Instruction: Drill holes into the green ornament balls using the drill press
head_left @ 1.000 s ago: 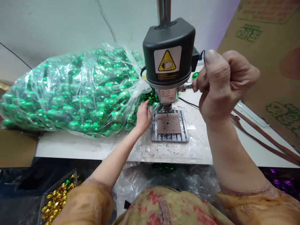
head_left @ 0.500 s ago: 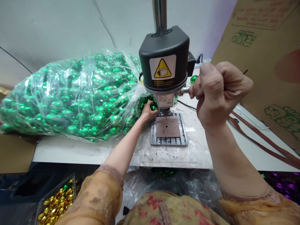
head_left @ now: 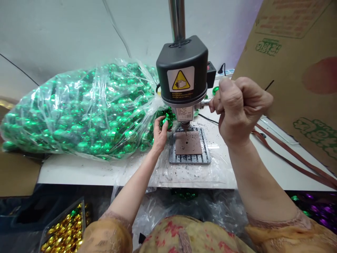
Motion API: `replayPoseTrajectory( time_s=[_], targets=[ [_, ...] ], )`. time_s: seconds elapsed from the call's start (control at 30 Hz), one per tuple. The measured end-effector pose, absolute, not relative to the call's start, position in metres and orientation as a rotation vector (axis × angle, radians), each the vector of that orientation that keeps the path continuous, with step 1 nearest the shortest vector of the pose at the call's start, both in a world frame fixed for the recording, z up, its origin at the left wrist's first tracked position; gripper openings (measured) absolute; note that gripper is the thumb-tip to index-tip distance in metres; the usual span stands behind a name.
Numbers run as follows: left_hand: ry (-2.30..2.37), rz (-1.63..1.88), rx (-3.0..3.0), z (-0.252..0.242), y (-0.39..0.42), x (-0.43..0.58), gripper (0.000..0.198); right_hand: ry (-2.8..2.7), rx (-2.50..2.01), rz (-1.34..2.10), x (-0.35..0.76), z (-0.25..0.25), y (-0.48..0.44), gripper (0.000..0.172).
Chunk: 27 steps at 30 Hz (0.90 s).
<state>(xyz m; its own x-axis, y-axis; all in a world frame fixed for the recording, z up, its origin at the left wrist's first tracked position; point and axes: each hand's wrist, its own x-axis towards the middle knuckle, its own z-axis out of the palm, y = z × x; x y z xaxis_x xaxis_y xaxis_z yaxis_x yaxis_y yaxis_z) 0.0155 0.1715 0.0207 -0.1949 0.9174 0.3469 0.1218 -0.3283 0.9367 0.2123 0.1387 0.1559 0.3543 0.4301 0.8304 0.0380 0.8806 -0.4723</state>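
Note:
A shiny green bauble [head_left: 166, 122] is held between the thumb and fingers of my left hand [head_left: 159, 135], beside the mouth of a clear plastic bag [head_left: 86, 112] full of green baubles. My right hand [head_left: 239, 107] is closed round the metal feed handle [head_left: 206, 102] of a small bench drill press [head_left: 183, 73]. Under its chuck [head_left: 185, 125], a flat brown board [head_left: 193, 143] with a small dark hole lies on the slotted metal base [head_left: 189, 161]. Dark chips are scattered on the board and base.
A large cardboard box [head_left: 297, 80] stands at the right, with a brown strap [head_left: 286, 151] near it on the white table [head_left: 79, 172]. A tub of gold baubles [head_left: 64, 226] sits below left. Purple baubles [head_left: 318, 207] lie below right.
My left hand has drawn slightly left and towards me, and the green bauble in it now shows clearly. My right hand stays on the handle. The camera view has shifted a little.

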Motion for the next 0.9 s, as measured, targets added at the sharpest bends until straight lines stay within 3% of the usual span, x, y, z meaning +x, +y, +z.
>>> replayPoseTrajectory(
  time_s=[0.13,0.33,0.5,0.7,0.9],
  targets=[
    [1.002,1.399,1.081,0.025,0.136,0.025,0.047,-1.198,-0.480,0.238,0.212,0.155,0.139,0.052],
    [1.046,1.148,1.153,0.016,0.119,0.025,0.074,-1.206,-0.458,0.231,0.212,0.158,0.136,0.050],
    [1.105,1.195,1.245,0.003,0.126,0.023,0.064,-1.207,-0.421,0.260,0.212,0.161,0.134,0.052],
    [1.098,1.162,1.435,-0.006,0.133,0.025,0.066,-1.186,-0.439,0.255,0.211,0.161,0.134,0.054],
    [1.355,1.125,1.699,-0.003,0.130,0.037,0.058,-1.207,-0.471,0.265,0.212,0.161,0.134,0.057]
  ],
)
